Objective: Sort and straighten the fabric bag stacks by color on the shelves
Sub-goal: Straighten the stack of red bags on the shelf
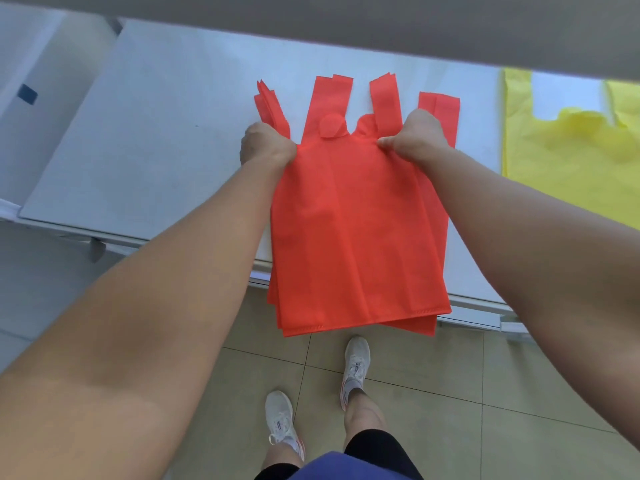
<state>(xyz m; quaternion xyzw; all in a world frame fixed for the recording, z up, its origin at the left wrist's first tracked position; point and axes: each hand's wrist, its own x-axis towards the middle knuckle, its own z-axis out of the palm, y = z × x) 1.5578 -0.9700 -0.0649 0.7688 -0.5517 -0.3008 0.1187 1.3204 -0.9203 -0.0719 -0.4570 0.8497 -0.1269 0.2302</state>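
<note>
A stack of red fabric bags (356,230) lies half on the white shelf (149,140), its handles pointing away from me and its bottom edges hanging past the shelf's front edge, unevenly aligned. My left hand (265,145) grips the stack at its upper left corner, below the left handles. My right hand (414,135) pinches the upper right corner, thumb on top. A stack of yellow fabric bags (568,157) lies flat on the same shelf to the right, partly cut off by the frame.
An upper shelf board (346,26) overhangs the far side of the white shelf. The shelf's metal front rail (478,311) runs along its near edge. Below are a tiled floor (467,393) and my feet in white sneakers.
</note>
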